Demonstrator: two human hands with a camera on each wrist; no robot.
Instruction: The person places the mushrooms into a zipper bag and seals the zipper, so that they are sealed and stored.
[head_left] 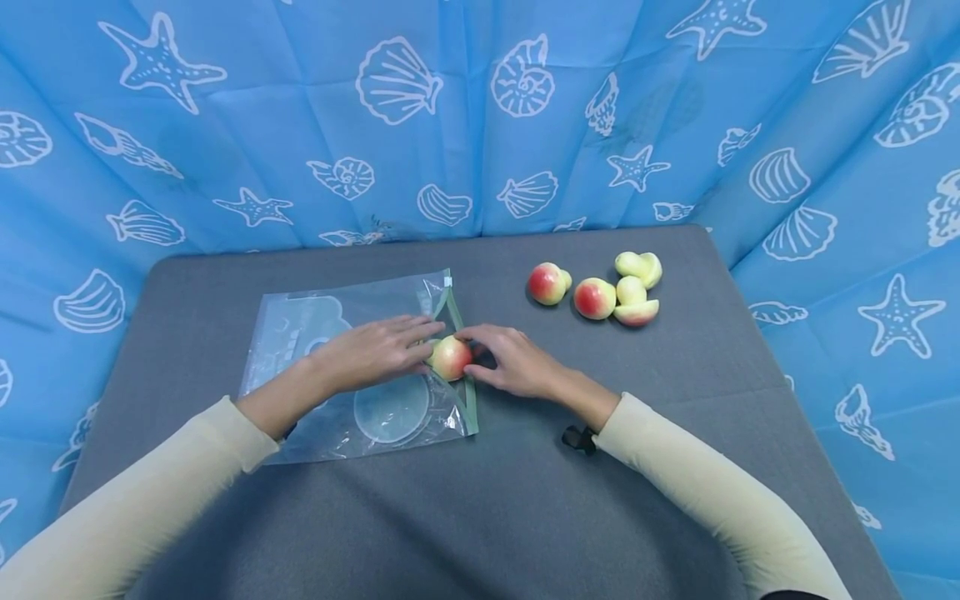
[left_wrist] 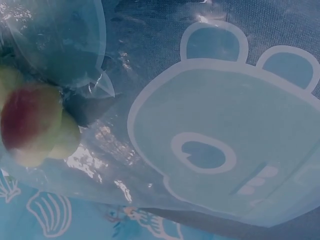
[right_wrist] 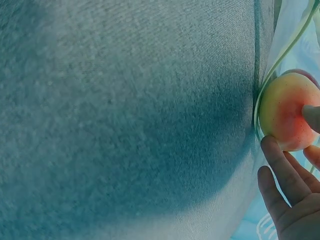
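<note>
right hand [head_left: 513,360] grasping a peach [head_left: 452,358] between thumb and fingers, in the parted green-edged mouth [head_left: 470,408] of a clear bag [head_left: 337,435] on the desk [head_left: 525,500]; left hand [head_left: 377,350] lying across the bag — whether it pinches the bag cannot be told; step, apparently: loading; the next move seems to call for easing the peach inward — mouth kept apart; other fruit [head_left: 594,298] rests farther right

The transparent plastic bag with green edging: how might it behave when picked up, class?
The transparent plastic bag with green edging looks floppy, since its film wrinkles. It may feel slippery, judging by its shiny glints. If tilted, it could let the round red and yellow fruit at its open mouth roll out.
</note>
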